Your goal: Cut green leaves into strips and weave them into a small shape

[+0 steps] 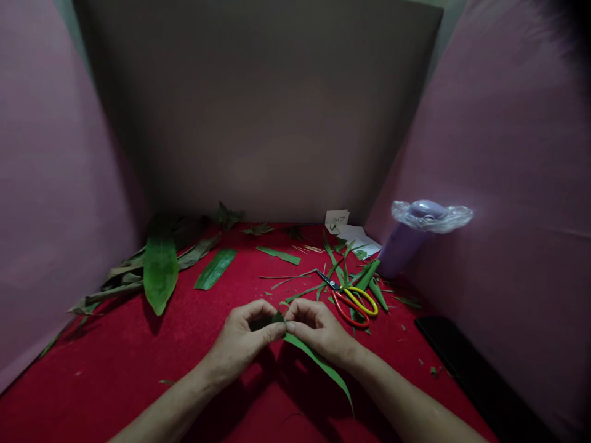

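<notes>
My left hand (247, 335) and my right hand (318, 329) meet at the near middle of the red cloth, thumbs almost touching. Both are closed on a green leaf strip (318, 360). Its long tapering end hangs down to the right, below my right hand. Between the fingertips the strip makes a small loop, its details partly hidden by the fingers. Beyond my right hand lie scissors (353, 304) with one red and one yellow handle, blades pointing up and left over thin leaf strips.
A large green leaf (160, 271) lies on dried leaves at left, with cut leaf pieces (216, 269) nearby. Leaf scraps (367, 277) spread around the scissors. A purple container (401, 246) with clear plastic stands at right, near a black flat object (462, 357). White cards (355, 237) lie at back.
</notes>
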### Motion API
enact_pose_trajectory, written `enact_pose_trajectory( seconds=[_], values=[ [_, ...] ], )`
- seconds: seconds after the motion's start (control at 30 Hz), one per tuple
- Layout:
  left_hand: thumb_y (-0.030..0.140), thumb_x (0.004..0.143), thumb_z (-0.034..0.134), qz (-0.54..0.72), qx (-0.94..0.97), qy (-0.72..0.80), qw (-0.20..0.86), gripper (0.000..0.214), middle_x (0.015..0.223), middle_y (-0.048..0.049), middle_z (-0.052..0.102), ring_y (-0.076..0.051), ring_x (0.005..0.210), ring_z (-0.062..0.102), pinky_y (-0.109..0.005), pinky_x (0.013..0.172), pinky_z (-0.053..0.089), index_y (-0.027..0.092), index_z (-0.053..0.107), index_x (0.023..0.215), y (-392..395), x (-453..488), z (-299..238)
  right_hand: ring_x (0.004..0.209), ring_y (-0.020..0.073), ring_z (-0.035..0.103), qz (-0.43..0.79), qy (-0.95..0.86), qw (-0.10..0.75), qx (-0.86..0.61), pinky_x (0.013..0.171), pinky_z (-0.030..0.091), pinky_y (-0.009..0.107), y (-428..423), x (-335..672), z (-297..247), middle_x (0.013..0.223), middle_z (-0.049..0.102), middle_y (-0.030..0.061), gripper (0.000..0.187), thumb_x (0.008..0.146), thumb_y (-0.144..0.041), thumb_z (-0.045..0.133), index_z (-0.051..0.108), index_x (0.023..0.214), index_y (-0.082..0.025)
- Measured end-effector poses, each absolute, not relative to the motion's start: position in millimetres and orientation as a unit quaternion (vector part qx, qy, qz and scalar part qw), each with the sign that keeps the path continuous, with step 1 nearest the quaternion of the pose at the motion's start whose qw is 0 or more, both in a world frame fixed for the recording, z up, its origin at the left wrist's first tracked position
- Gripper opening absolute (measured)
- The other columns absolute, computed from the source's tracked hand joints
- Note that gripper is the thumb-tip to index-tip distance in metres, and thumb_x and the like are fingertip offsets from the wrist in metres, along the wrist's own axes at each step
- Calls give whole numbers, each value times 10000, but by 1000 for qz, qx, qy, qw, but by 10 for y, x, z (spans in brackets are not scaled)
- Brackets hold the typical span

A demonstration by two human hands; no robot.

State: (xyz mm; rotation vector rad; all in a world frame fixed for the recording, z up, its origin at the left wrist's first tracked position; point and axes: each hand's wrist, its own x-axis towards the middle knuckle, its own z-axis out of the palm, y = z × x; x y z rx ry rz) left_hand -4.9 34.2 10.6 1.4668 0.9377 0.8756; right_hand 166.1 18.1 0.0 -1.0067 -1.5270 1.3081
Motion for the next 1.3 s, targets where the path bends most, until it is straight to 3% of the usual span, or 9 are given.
enact_pose_trajectory(
  seconds=[0.5,0.63,0.77,0.97,1.3],
  values=[
    [265,704,665,390,607,381,578,123,589,42,536,-90,554,451,-192,534,355,164,610,662,338,-48,56,551,86,398,542,-599,439,-394,524,311,211,194,1667,-17,633,477,-31,230,734,-359,629,532,709,-152],
    [252,686,684,399,592,373,592,108,656,24,596,-104,606,503,-199,579,390,168,638,737,354,-47,38,555,86,405,543,-599,442,-389,523,317,209,205,1665,-27,639,487,-27,220,739,-345,624,530,714,-148],
    [280,687,679,382,592,387,595,142,580,23,571,-89,529,464,-190,503,354,148,631,669,358,-48,50,552,84,404,540,-604,438,-389,522,318,210,210,1668,-39,632,482,-29,206,746,-326,620,531,716,-142],
    [315,650,704,374,546,402,632,183,513,36,570,-63,431,416,-181,426,296,152,624,627,364,-39,59,539,83,407,548,-600,433,-391,515,322,212,205,1672,-52,623,484,-27,200,753,-318,616,530,722,-141],
    [241,641,734,388,462,360,712,135,580,18,633,-72,512,520,-168,497,379,152,638,674,359,-66,109,527,73,399,556,-589,449,-378,507,311,203,192,1691,2,617,484,-29,219,750,-331,623,533,720,-134]
  ],
)
